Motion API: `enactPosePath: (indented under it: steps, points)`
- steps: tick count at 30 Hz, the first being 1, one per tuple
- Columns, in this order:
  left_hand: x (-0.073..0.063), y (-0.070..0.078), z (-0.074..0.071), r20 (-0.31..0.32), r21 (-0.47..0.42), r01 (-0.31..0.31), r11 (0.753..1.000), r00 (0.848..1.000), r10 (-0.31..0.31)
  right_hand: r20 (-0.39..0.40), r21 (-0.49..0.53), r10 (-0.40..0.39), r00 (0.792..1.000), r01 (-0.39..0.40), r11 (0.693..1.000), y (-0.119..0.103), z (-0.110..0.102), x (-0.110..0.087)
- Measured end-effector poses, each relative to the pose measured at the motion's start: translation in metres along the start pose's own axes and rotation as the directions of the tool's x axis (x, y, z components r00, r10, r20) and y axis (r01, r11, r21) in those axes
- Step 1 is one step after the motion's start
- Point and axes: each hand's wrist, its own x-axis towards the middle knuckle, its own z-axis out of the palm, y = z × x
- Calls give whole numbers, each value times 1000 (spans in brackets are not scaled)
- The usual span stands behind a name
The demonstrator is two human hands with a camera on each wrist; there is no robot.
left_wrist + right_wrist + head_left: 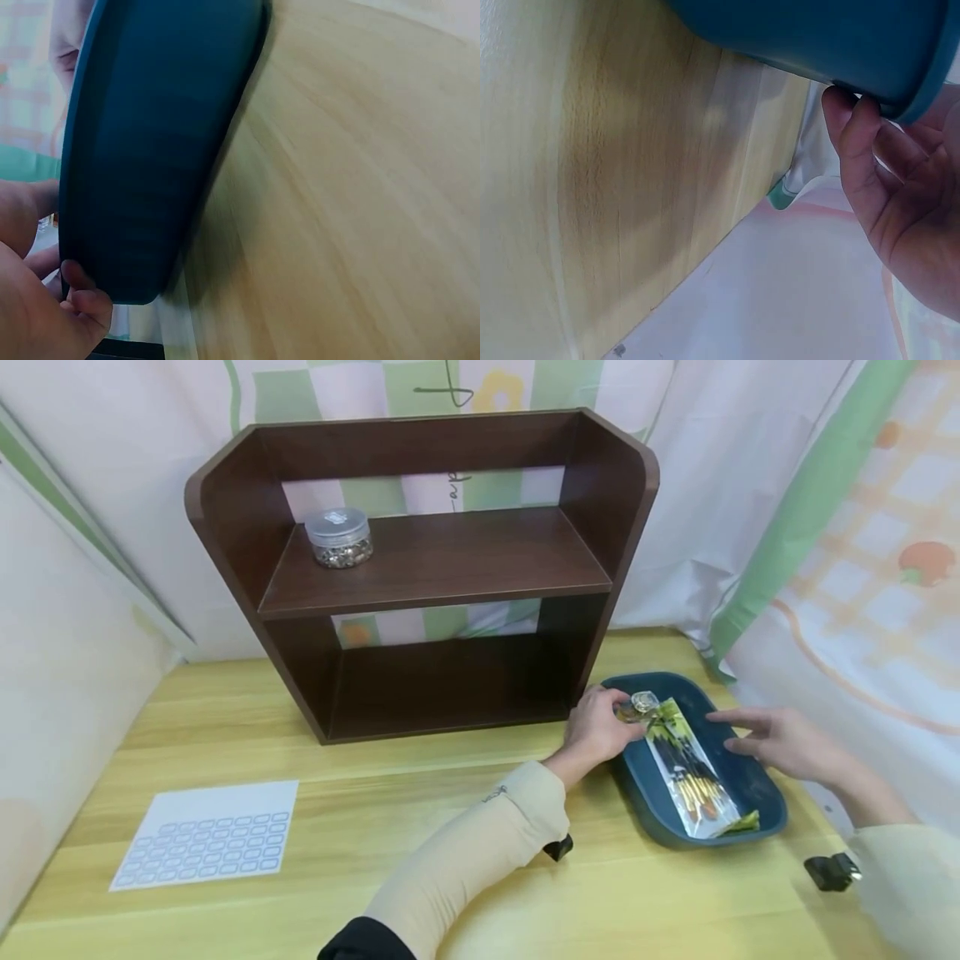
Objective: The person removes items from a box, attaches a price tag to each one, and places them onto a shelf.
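Note:
A dark blue plastic basin [645, 797] stands at the right of the table. Inside lies a clear packet of paintbrushes [692, 777] with black and gold handles. My left hand [597, 727] is at the basin's far left rim, thumb and index finger pinching a small clear container [643, 703] with gold-coloured contents. In the left wrist view, other fingers of the left hand [45, 292] curl against the outside of the rim. Across the basin, my right hand [787, 743] reaches over the right rim with loosely bent fingers, touching the basin's outer wall in the right wrist view.
A dark brown two-tier shelf [442, 560] stands at the back, close to the basin's left side. A clear lidded jar [339, 539] of small metallic-looking pieces sits on its upper board. A white sheet printed with blue boxes [210, 835] lies at the table's left.

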Motion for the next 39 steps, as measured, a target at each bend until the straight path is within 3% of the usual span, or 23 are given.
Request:
enactPosePath:
  steps: [7,13,24,39]
  points:
    - [-1,3,3,-22,101,28,995,999,-26,-39,40,-28,999,30,999,3,1,1]
    - [0,4,4,-30,115,25,993,999,-22,-35,42,-36,999,38,998,5,1,0]
    - [0,-2,6,-28,66,5,998,1000,-3,-26,25,-26,999,27,999,1,1,-1]
    - [-11,0,-12,-57,-93,-86,992,995,81,-42,36,-32,999,34,999,-2,1,-1]
